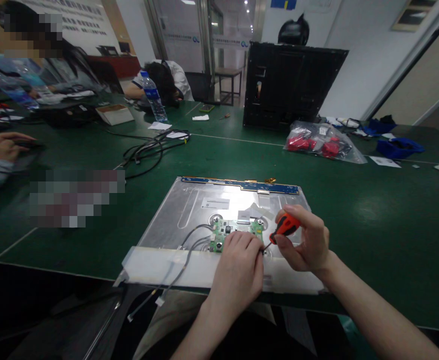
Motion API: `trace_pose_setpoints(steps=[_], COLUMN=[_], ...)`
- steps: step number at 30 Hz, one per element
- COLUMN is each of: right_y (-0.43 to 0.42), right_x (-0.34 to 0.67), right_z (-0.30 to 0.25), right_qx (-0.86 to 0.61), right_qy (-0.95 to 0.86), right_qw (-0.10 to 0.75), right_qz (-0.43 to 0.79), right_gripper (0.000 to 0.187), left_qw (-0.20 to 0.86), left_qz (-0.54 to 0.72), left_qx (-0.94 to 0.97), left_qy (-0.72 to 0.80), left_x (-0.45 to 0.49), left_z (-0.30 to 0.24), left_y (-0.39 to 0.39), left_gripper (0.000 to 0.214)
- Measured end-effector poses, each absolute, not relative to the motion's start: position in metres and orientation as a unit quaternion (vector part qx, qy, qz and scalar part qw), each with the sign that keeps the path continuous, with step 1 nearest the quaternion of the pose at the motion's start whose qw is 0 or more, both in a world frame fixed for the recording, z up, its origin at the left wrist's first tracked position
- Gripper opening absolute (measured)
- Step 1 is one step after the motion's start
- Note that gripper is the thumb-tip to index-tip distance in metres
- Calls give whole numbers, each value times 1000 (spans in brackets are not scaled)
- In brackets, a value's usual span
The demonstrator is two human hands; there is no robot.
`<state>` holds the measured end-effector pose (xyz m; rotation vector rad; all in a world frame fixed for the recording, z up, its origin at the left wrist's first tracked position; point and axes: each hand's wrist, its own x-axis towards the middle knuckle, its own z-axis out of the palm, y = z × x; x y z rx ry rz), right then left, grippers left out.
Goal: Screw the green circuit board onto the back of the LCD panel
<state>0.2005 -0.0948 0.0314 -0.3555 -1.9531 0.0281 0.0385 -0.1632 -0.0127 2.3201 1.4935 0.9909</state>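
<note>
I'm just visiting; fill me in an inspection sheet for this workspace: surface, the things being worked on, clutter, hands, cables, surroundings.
Surface: green table with pale seam lines.
Things being worked on: flat metal panel carrying a green circuit board; orange-and-black screwdriver, its tip near the board's lower right corner, exact contact unclear.
Clutter: clear bag with red items, water bottle, blue items.
Hands: left hand lies over the board; right hand grips the screwdriver.
Cables: grey cables run from the board, loose ends past the panel's near edge; black cables coiled beyond.
Surroundings: glass doors, upright black panel, another person's hand at left.
</note>
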Motion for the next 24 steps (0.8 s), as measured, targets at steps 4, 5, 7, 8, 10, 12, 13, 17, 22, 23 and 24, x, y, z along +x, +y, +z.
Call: trace_pose_setpoints(steps=[4, 5, 7, 8, 10, 12, 13, 17, 22, 23, 24], right_y=[-94, -94, -94, -94, -93, -93, -93, -94, -94, -94, -94], right_x=[201, 201, 202, 202, 202, 201, 201, 201, 201, 201, 201], right_z=[29, 29, 29, 29, 30, 30, 31, 32, 33, 33, 33], right_qx=[-162, -164, -168, -169, -171, -172, -173, -180, -179, -176, -173], right_qy=[-820, -820, -822, -822, -822, -822, -822, -820, -821, -821, -821], right_qw=[549, 548, 545, 544, 543, 543, 543, 543, 542, 543, 544], right_qz=[12, 10, 3, 0, -5, -8, -9, -12, -8, -8, -8], right_gripper=[61, 61, 61, 60, 60, 59, 58, 57, 59, 59, 59], left_qw=[109, 110, 111, 111, 111, 111, 112, 110, 110, 110, 109], left_qz=[335, 337, 342, 345, 347, 346, 345, 344, 341, 340, 339], left_qx=[786, 786, 784, 783, 783, 783, 783, 783, 783, 783, 783], left_qy=[508, 507, 506, 505, 505, 505, 505, 507, 509, 510, 510], left_x=[39, 39, 39, 39, 39, 39, 39, 39, 39, 40, 40], left_z=[-13, -13, -13, -13, -13, -13, -13, -14, -13, -13, -13], left_y=[-163, -163, -163, -163, -163, -163, -163, -162, -163, -163, -163], left_gripper=[17, 18, 18, 18, 18, 18, 18, 18, 17, 17, 17])
